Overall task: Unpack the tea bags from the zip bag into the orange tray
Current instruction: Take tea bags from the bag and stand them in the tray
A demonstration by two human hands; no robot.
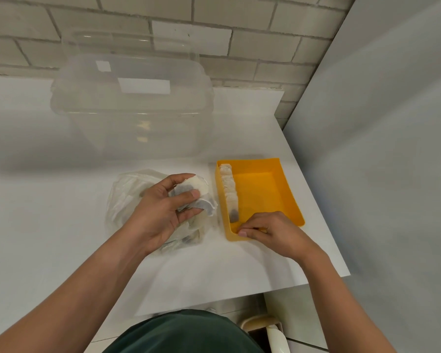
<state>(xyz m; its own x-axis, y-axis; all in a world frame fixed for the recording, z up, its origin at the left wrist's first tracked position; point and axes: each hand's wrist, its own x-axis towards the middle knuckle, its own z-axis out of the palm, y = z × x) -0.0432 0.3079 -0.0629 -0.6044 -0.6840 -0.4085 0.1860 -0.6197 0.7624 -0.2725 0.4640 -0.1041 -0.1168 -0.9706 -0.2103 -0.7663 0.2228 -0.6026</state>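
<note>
My left hand (163, 210) grips a small bunch of round tea bags (201, 197) above the clear zip bag (122, 197), which lies crumpled on the white counter left of the orange tray (288, 189). A row of tea bags (229, 189) stands on edge along the tray's left wall. My right hand (273, 230) rests at the tray's near edge, fingers curled over the rim by the near left corner; whether the fingertips pinch a tea bag there is hidden.
A large clear plastic container (133, 98) stands at the back of the white counter (36, 212), against the tiled wall. A grey panel (379, 123) closes the right side. The counter's right edge runs close beside the tray.
</note>
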